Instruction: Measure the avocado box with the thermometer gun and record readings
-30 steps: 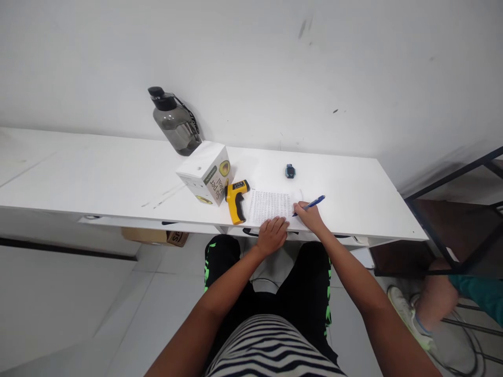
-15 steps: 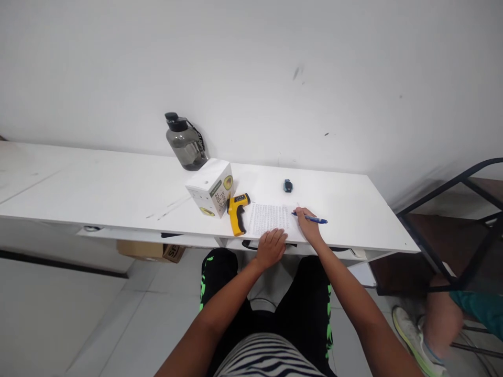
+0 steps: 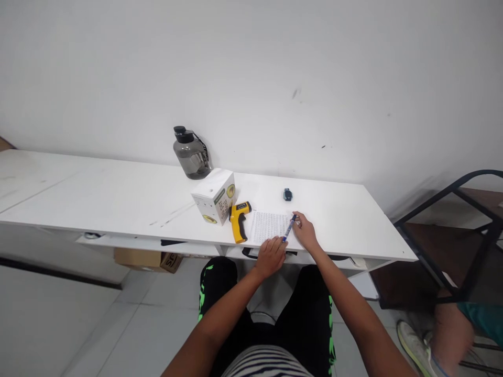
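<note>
A blue pen [image 3: 290,229] slants over the right part of a sheet of paper [image 3: 268,224] covered with rows of handwriting. The fingers of my right hand [image 3: 305,233] are closed on the pen's upper end. My left hand [image 3: 271,256] rests flat at the sheet's front edge, fingers stretched out. The pen's lower end meets its fingertips; whether they grip it I cannot tell. Just left of the sheet lies a yellow and black infrared thermometer gun [image 3: 239,222]. Behind the paper is a small dark watch-like object [image 3: 288,195].
A white box [image 3: 215,196] with avocado pictures stands left of the thermometer, a grey water bottle [image 3: 192,157] behind it near the wall. Under the white desk [image 3: 98,193] is a cardboard box [image 3: 145,259]. At right are a black metal frame [image 3: 451,235] and another person's leg [image 3: 451,332].
The pen has swung from pointing right, away from the sheet, to slanting down toward my left hand. My right hand has shifted its grip. The view has tilted slightly upward.
</note>
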Action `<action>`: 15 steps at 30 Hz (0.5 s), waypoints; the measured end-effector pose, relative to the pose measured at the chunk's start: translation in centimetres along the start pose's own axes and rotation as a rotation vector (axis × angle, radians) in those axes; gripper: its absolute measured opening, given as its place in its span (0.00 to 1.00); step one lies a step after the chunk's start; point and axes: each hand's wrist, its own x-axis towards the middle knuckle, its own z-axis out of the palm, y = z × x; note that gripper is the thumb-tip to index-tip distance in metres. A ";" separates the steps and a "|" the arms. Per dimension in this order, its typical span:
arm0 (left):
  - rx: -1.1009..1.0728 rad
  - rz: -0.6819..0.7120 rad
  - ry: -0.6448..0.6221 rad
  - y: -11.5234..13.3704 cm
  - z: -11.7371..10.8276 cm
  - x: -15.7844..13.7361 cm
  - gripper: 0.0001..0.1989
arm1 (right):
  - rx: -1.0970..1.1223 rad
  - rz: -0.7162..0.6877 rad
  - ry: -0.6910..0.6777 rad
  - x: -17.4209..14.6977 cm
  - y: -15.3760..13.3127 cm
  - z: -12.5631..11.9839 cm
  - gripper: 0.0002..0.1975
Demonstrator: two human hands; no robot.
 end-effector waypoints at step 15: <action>-0.004 -0.012 -0.036 0.1 -0.5 0.0 0.19 | 0.208 0.164 0.106 0.1 0.3 0.0 0.24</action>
